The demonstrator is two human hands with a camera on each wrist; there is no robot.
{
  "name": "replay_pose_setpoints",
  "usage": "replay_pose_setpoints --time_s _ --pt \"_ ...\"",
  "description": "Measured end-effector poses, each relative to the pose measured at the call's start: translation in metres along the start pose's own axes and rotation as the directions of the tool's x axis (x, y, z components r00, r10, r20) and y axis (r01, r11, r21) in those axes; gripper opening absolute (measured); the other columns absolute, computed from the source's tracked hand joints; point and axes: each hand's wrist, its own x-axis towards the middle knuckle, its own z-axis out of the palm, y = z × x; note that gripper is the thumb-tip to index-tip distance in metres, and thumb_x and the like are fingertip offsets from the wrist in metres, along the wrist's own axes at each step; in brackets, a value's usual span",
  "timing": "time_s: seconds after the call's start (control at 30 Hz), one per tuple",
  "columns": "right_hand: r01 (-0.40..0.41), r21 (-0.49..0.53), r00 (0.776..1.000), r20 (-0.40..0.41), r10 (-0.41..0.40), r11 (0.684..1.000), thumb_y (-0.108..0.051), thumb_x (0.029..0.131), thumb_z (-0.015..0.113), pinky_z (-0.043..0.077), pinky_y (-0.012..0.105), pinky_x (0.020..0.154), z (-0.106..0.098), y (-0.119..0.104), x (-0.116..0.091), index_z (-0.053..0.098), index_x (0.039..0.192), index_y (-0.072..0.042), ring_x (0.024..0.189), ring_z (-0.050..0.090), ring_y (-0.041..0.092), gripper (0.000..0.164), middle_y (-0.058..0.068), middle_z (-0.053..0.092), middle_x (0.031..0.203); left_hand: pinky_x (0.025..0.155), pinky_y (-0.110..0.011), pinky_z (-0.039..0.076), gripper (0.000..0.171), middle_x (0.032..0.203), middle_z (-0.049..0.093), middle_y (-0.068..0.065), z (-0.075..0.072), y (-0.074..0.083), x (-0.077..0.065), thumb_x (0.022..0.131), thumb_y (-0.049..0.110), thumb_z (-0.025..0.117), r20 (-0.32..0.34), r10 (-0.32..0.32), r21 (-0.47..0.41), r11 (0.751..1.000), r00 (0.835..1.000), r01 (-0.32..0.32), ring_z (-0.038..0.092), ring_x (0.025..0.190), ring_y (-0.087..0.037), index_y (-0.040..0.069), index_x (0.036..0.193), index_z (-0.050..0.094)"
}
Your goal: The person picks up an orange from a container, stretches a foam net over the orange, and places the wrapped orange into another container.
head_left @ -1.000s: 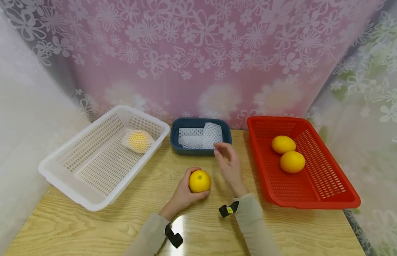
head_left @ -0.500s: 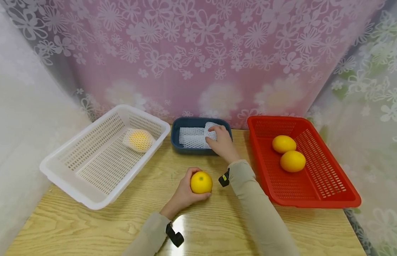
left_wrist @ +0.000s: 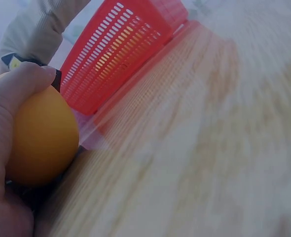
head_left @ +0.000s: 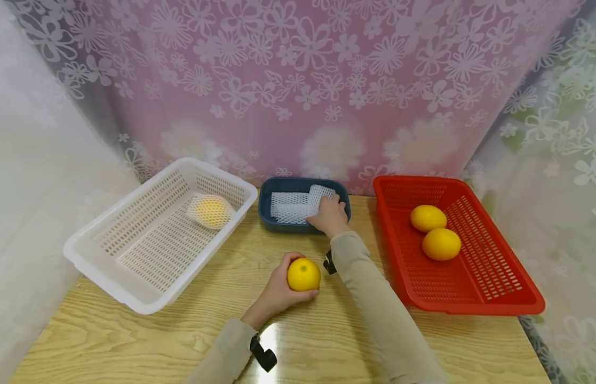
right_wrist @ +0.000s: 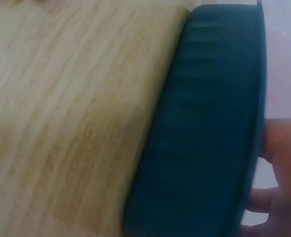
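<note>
My left hand holds a round yellow-orange fruit, an orange, low over the table, thumb at the near side and fingers round the far side. In the left wrist view the thumb lies on top of the orange. At the back, my right hand reaches into a dark blue tray and grips a rolled white foam net lying on other flat nets. In the right wrist view the tray wall hides the fingertips inside; part of the right hand shows past the rim.
On the left stands a white slotted basket with one netted orange inside. A red basket on the right holds two bare oranges. Wooden table lies between them; a pink floral curtain hangs behind.
My right hand has moved forward from the front of the blue tray into it, and its fingers have come down round the rolled foam net. The left hand with its orange stays nearly in place.
</note>
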Motion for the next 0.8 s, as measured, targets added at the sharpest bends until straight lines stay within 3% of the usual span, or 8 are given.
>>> replay_pose_setpoints --time_s 0.13,0.23,0.43,0.8 --pt "-0.01 0.027 1.0 0.011 0.01 1.0 -0.026 0.089 0.069 0.047 0.053 0.087 0.004 0.004 0.001 0.06 0.093 0.0 0.109 0.047 0.046 0.028 0.031 0.042 0.132 0.089 -0.037 0.049 0.074 0.119 0.058 0.006 0.0 -0.002 0.0 0.069 0.02 0.09 -0.002 0.002 0.003 1.0 1.0 -0.002 0.059 0.101 -0.015 0.022 0.129 0.047" --pt "0.021 0.051 0.999 -0.041 -0.019 0.998 -0.021 0.089 0.064 0.045 0.049 0.079 0.004 0.007 0.001 0.056 0.082 -0.002 0.094 0.05 0.042 0.022 0.027 0.049 0.111 0.089 -0.038 0.049 0.075 0.119 0.058 0.006 0.0 -0.003 0.0 0.069 0.02 0.091 -0.005 0.006 0.002 1.0 1.0 -0.006 0.06 0.101 -0.015 0.021 0.129 0.047" --pt "0.086 0.055 0.969 -0.237 -0.071 0.995 -0.018 0.09 0.061 0.048 0.049 0.079 0.0 0.013 0.004 0.056 0.086 0.0 0.087 0.056 0.04 0.019 0.021 0.054 0.094 0.089 -0.037 0.049 0.074 0.119 0.059 0.006 0.0 -0.003 0.002 0.069 0.021 0.091 0.002 0.003 0.004 1.0 1.0 -0.003 0.059 0.101 -0.015 0.024 0.129 0.047" --pt "0.15 0.075 0.902 -0.418 -0.106 0.986 -0.019 0.089 0.059 0.05 0.048 0.073 -0.039 0.013 -0.011 0.057 0.084 -0.003 0.08 0.058 0.038 0.017 0.017 0.058 0.086 0.089 -0.037 0.049 0.076 0.12 0.059 0.004 0.0 -0.005 0.001 0.069 0.019 0.092 -0.004 0.035 -0.031 0.999 0.999 -0.035 0.059 0.101 -0.017 0.016 0.131 0.048"
